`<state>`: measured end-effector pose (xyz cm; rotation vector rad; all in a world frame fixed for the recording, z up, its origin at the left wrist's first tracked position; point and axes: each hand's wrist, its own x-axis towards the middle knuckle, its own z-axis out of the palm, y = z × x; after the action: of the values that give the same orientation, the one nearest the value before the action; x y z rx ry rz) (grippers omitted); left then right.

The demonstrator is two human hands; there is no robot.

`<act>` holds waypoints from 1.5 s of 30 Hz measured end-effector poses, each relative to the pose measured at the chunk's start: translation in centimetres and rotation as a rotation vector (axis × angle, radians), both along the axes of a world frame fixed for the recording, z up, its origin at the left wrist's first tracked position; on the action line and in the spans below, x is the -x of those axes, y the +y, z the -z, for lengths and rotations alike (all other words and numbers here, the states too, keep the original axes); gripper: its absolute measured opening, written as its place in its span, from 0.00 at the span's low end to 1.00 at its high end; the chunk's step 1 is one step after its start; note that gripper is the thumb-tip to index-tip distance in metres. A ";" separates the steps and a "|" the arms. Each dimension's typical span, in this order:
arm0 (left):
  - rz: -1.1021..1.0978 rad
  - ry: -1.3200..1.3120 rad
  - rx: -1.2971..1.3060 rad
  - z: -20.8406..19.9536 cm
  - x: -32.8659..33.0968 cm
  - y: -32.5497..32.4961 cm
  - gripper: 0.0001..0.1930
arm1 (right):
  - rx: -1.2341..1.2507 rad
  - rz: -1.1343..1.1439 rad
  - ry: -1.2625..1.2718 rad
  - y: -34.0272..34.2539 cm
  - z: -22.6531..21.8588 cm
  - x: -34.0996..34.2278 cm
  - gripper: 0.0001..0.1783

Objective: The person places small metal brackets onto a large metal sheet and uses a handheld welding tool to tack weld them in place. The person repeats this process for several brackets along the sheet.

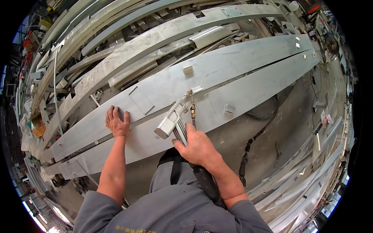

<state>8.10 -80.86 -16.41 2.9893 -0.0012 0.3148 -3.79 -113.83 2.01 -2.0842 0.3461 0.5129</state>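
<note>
My left hand (117, 123) rests on the long grey metal beam (163, 91), fingers apart, holding nothing. My right hand (200, 147) is wrapped round the grip of a silver pistol-shaped welding gun (169, 119). A brass fitting (192, 110) with a hose sits beside the gun's body. The gun's nozzle points away from me, close to a small bright metal bracket (197, 89) by the gap between the two beams; I cannot tell whether they touch. A second long beam (248, 93) lies nearer, alongside the first. Small angle pieces (188, 70) stand on both.
A thick black cable (208, 182) runs from the gun under my right forearm. Another dark cable (244, 159) trails over the floor. Beyond the beams lies a large notched beam (116, 64) among stacked metal profiles. More long profiles (299, 186) lie at the right.
</note>
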 end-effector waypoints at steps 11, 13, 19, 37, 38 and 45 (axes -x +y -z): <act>-0.008 0.002 0.027 0.2 -0.1 0.1 0.29 | 0.033 0.000 0.002 0.3 0.3 0.2 0.28; -0.008 0.005 0.038 0.4 -0.1 0.3 0.29 | 0.050 -0.010 0.012 0.4 0.6 0.1 0.28; -0.008 0.004 0.046 0.5 -0.2 0.4 0.29 | 0.081 -0.056 0.086 0.2 0.3 -0.2 0.30; -0.002 -0.013 0.068 0.0 -0.1 0.0 0.29 | 0.054 0.033 0.068 1.1 0.6 1.0 0.30; -0.002 -0.013 0.072 -0.1 -0.1 -0.1 0.29 | 0.054 0.040 0.072 1.1 0.6 1.1 0.30; -0.003 -0.016 0.068 0.0 -0.1 0.0 0.29 | 0.060 -0.022 -0.017 1.4 0.0 2.0 0.28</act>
<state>8.17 -80.85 -16.45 2.9198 0.0116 0.3318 -5.79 -112.41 1.97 -2.1515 0.3327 0.5029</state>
